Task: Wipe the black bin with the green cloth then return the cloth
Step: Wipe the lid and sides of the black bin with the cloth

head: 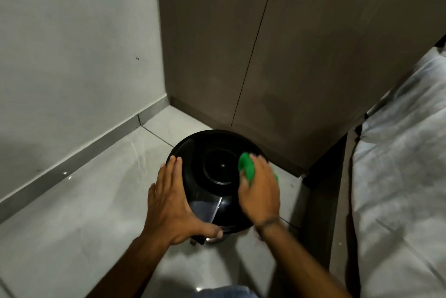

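Black bin [217,177]: round, glossy, standing on the floor [84,237] in a corner, close in front of the cabinet [277,56] and near the wall [72,44]. Seen from almost straight above; its domed top faces up toward the camera, so its long axis runs vertical. A circular raised disc sits at the centre of the top. A flat reflective panel shows on the near side, toward the person.

Green cloth [246,168]: bunched, pressed on the right part of the bin's top, just right of the central disc. A little of it shows past the far side of the hand as well.

Right hand [260,191]: palm down over the cloth, fingers curled round it, grip pinching the cloth against the bin.

Left hand [169,198]: flat against the bin's left side, fingers straight and spread slightly, thumb reaching across the near lower edge. Grip open, bracing, not closed round anything.

Floor: pale glossy tiles with dark grout lines and small light reflections. Grey skirting [72,167] runs along the base of the white wall. Cabinet: brown, two door panels with one vertical seam between them. Bed [398,189] with white bedding at the right edge, well apart from the bin.

Count: one bin, one cloth, two hands.
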### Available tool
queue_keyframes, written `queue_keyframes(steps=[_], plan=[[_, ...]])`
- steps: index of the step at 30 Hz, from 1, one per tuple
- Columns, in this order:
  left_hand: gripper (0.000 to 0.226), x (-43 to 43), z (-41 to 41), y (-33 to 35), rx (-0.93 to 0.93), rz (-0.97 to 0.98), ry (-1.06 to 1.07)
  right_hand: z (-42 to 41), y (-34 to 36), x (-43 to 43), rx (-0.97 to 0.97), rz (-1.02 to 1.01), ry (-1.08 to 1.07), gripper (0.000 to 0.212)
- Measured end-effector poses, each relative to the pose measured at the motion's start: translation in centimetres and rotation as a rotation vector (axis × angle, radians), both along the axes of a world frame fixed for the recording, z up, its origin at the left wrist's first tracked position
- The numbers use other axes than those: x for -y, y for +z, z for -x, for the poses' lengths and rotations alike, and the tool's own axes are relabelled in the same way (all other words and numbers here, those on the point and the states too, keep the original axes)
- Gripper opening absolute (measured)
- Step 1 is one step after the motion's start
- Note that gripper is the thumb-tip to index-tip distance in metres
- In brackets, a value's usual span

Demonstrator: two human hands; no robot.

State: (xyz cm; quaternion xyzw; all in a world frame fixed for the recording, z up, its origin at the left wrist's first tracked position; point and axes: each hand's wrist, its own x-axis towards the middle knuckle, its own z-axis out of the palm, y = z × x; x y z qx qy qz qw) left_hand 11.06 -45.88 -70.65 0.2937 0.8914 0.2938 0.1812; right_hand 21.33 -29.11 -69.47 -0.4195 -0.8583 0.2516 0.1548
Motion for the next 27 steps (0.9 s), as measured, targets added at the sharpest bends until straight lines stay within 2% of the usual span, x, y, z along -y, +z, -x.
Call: queue_keyframes(steps=[2, 4, 6, 8, 11, 14, 17, 19, 21, 25, 27], plan=[[0.184, 0.0, -0.1, 0.1, -0.001, -0.003, -0.003, 4.8, 2.2, -1.8, 0.063, -0.06, 0.09, 0.049], [0.183, -0.1, 0.0, 0.0, -0.018, 0.01, 0.015, 8.7, 2.7, 0.5, 0.106, -0.161, 0.337, 0.05], [0.179, -0.3, 0.1, -0.2, -0.051, 0.066, 0.008, 8.2, 0.8, 4.3, 0.112, -0.173, 0.557, 0.059], [0.173, -0.1, 0.0, -0.4, -0.044, 0.047, 0.019, 3.7, -0.8, 5.2, 0.061, -0.202, 0.642, 0.065], [0.181, 0.1, -0.2, -0.1, -0.017, 0.004, 0.034, -1.9, -1.2, 0.2, 0.073, -0.253, 0.512, 0.062], [0.185, 0.0, -0.3, -0.1, -0.018, 0.027, 0.026, 2.4, 1.0, -3.1, 0.17, -0.206, 0.339, 0.059], [0.183, -0.2, -0.6, 0.1, -0.038, 0.05, 0.051, 3.9, 0.8, 0.5, 0.15, -0.206, 0.492, 0.062], [0.181, -0.3, -0.7, 0.3, -0.045, 0.052, 0.053, -0.6, -0.5, 2.3, 0.103, -0.244, 0.547, 0.063], [0.183, -0.2, -0.8, 0.3, -0.031, 0.051, 0.046, -2.7, -0.3, 0.9, 0.118, -0.296, 0.501, 0.064], [0.187, -0.2, -0.7, 0.1, -0.032, 0.059, 0.046, 2.7, 2.1, -2.9, 0.269, -0.332, 0.463, 0.061], [0.187, -0.3, -0.7, 0.1, -0.028, 0.062, 0.054, 2.5, 2.2, -2.6, 0.305, -0.32, 0.443, 0.061]])
